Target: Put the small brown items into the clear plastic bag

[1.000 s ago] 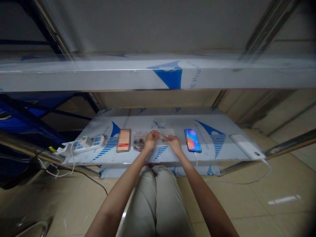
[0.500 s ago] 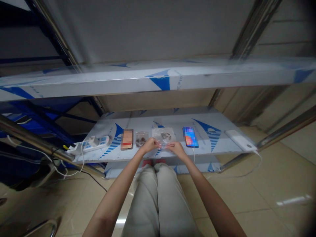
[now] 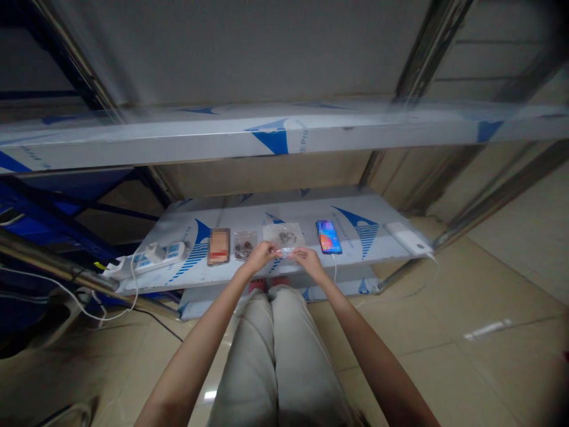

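Note:
My left hand [image 3: 263, 255] and my right hand [image 3: 306, 259] pinch the near edge of a clear plastic bag [image 3: 284, 236] from its two sides. Small dark pieces show through or on the bag, too small to name. It lies low over the shelf's front part. Left of it is another clear bag [image 3: 245, 244] with dark brown bits inside, close to my left fingers. A phone with a lit screen [image 3: 329, 237] rests to the right of my right hand, a white cable running from its lower end.
The shelf [image 3: 355, 207] is metal under blue-printed film. A phone-like flat object [image 3: 219, 246] lies left of the bags. Farther left sits a white power strip [image 3: 171, 255] with plugs and cables. A white oblong device [image 3: 406, 238] is at the right end. An upper shelf edge [image 3: 200, 139] crosses above.
The whole view has shifted, so the shelf and things appear farther left and slightly higher. Both hands keep their grip on the bag's near edge.

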The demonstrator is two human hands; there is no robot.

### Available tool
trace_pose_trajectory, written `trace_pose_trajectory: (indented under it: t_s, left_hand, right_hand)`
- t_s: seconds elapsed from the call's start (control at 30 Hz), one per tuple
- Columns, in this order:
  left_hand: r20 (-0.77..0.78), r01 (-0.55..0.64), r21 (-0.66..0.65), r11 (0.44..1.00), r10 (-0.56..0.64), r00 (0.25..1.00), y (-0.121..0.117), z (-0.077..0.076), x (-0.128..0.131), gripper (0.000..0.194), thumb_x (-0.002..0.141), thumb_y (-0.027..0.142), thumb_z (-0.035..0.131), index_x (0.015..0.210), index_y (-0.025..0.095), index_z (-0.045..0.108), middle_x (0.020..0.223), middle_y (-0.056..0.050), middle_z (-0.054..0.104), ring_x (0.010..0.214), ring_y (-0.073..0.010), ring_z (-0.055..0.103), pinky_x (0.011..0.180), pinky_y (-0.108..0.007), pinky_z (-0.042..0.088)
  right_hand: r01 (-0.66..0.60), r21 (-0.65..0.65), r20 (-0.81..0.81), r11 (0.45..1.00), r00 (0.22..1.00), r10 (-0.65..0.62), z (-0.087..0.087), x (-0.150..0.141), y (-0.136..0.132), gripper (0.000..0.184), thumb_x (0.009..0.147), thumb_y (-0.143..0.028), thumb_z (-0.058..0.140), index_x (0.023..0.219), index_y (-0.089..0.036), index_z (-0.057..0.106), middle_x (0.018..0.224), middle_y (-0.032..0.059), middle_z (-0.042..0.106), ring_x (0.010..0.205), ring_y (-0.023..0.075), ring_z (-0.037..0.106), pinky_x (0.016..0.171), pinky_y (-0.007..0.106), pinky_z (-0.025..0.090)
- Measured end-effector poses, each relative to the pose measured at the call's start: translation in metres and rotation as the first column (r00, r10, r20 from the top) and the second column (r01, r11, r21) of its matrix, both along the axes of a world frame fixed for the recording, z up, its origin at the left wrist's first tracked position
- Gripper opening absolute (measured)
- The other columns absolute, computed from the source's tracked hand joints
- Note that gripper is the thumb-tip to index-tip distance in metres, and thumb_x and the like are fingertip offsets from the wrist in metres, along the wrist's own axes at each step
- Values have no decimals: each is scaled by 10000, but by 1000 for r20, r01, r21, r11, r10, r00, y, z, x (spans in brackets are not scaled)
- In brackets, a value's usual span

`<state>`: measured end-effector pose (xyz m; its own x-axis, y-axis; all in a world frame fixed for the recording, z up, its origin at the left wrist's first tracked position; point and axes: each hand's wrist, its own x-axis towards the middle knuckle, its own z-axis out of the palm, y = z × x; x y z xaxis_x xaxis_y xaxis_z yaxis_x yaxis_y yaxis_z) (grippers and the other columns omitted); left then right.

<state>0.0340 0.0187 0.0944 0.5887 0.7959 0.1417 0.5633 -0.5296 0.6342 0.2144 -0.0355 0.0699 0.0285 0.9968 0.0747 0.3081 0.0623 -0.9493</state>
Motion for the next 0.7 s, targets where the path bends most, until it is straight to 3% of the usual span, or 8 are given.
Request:
trace_pose_trajectory:
  t_s: [0.1, 0.23, 0.57, 0.7]
  left_hand:
    - [19, 19, -18, 1000, -18, 1000, 0, 4, -2, 259, 704, 384, 561, 736, 142, 649, 732, -37, 645, 684, -133, 540, 644, -214, 367]
    - [10, 55, -44, 998, -55, 998, 0, 7, -3, 244, 679, 375, 592, 733, 148, 663, 745, -36, 659, 649, -121, 528, 614, -205, 360]
    - [-59, 48, -135, 990, -56, 997, 1, 11, -7, 229, 627, 354, 640, 706, 142, 675, 709, -45, 661, 662, -145, 556, 600, -213, 351]
    - [-142, 6, -129, 992, -24, 990, 1, 9, -10, 213, 628, 350, 638, 703, 153, 668, 706, -36, 652, 685, -152, 556, 605, -212, 350]
  right_hand:
    - [-43, -27, -126, 999, 991, 39, 2, 2, -1, 254, 648, -382, 581, 731, -149, 641, 726, 68, 683, 567, 163, 611, 528, 260, 477]
    - [-6, -53, -136, 999, 991, -1, 3, 3, 0, 237, 627, -345, 603, 743, -141, 635, 723, 69, 685, 497, 149, 600, 495, 249, 471]
    - [38, -74, 151, 997, 988, -26, -2, 4, 7, 237, 618, -388, 625, 707, -169, 645, 694, 42, 679, 454, 127, 589, 433, 201, 422]
    - [-12, -93, 200, 996, 979, 30, -2, 4, 8, 223, 632, -375, 612, 704, -169, 659, 682, 39, 679, 452, 121, 578, 451, 202, 418]
